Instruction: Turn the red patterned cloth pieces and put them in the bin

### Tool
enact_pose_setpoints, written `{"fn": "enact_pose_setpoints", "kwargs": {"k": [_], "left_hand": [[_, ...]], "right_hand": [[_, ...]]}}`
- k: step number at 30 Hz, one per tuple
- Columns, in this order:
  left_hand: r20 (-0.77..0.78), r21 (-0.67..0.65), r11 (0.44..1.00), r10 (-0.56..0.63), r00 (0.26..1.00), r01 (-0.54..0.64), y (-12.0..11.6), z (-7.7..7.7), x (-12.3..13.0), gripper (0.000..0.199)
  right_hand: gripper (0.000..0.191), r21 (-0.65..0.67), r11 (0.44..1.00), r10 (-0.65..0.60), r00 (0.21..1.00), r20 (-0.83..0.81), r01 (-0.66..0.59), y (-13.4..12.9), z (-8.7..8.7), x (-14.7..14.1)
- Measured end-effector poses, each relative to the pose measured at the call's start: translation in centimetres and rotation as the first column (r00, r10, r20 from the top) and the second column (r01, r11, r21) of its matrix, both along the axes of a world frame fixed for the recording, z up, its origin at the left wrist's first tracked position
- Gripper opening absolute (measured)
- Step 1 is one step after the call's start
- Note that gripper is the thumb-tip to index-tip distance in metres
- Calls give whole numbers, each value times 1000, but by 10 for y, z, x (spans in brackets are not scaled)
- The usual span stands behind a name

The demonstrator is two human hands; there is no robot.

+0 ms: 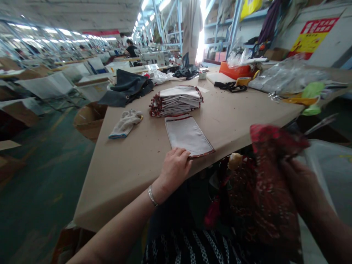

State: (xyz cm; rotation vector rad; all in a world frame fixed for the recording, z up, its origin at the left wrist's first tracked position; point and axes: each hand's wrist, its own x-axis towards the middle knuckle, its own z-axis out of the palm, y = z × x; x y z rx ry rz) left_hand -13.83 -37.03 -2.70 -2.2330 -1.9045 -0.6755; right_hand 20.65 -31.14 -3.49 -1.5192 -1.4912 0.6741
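A flat white fabric panel (188, 135) with dark red-brown patterned edging lies near the table's front edge. My left hand (176, 167) is closed at its near left corner, fingers bent over the edge; the thumb is partly hidden. Just behind the panel is a stack of folded white pieces (178, 101) with the same edging. Off the table to the right, my right hand (299, 179) grips a dark red patterned cloth (271, 176), which hangs down and is smeared by motion. Its fingers are partly covered by the cloth.
A work glove (126, 124) lies left of the stack. Black material (126, 88) sits at the table's far left corner. An orange box (236, 69) and clear plastic bags (288, 77) lie at the back right. A cardboard box (90, 119) stands beside the table. A person (132, 49) sits far behind.
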Motion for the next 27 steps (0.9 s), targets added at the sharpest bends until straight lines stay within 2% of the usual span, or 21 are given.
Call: {"fn": "enact_pose_setpoints", "kwargs": {"k": [2, 4, 5, 6, 7, 8, 10, 11, 13, 15, 16, 17, 20, 23, 25, 27], "left_hand": [[-31, -18, 1000, 3, 1000, -4, 2, 0, 1, 12], [-46, -39, 999, 8, 999, -10, 5, -1, 0, 18], [-46, -52, 999, 10, 999, -13, 8, 0, -2, 20], [-38, -69, 998, 11, 999, -13, 10, 0, -4, 22], [-15, -88, 996, 7, 1000, -8, 12, 1, -6, 23], [25, -108, 994, 1, 1000, 2, 15, 3, -9, 24], [144, -139, 990, -16, 989, 37, 20, 7, -14, 26], [209, -150, 987, -26, 978, 58, 22, 9, -17, 26], [325, -183, 978, -34, 945, 98, 27, 14, -23, 25], [408, -234, 963, -30, 912, 136, 32, 19, -28, 23], [440, -260, 953, -26, 898, 155, 33, 21, -30, 23], [465, -281, 944, -24, 885, 174, 34, 22, -32, 22], [499, -303, 929, -34, 866, 211, 34, 23, -38, 20], [486, -306, 927, -46, 873, 219, 31, 20, -43, 18], [477, -305, 925, -57, 877, 226, 28, 17, -47, 18], [468, -295, 925, -78, 880, 239, 27, 14, -51, 18]], "right_hand": [[41, -187, 982, 1, 989, 146, 27, -8, -59, 16], [44, -265, 964, 41, 967, 251, 28, -14, -107, 31], [46, -268, 963, 53, 962, 268, 21, -17, -122, 34], [48, -246, 969, 53, 962, 269, 15, -19, -127, 35], [48, -209, 978, 52, 964, 262, 4, -21, -123, 30], [46, -154, 988, 62, 967, 247, -24, -23, -110, 21], [34, -20, 989, 145, 962, 230, -145, -29, -66, -10], [28, 66, 962, 244, 945, 216, -263, -31, -40, -31], [20, 215, 826, 470, 847, 249, -522, -31, 6, -77], [22, 248, 695, 601, 734, 316, -675, -23, 32, -123], [23, 239, 655, 620, 691, 373, -717, -15, 37, -143], [24, 214, 637, 613, 655, 442, -740, -5, 37, -160], [24, 85, 668, 525, 550, 650, -739, 28, 23, -194], [20, -55, 688, 538, 457, 709, -724, 49, 9, -206], [22, -85, 677, 565, 442, 696, -731, 53, 6, -208], [22, -69, 670, 584, 468, 663, -739, 51, 5, -209]]}}
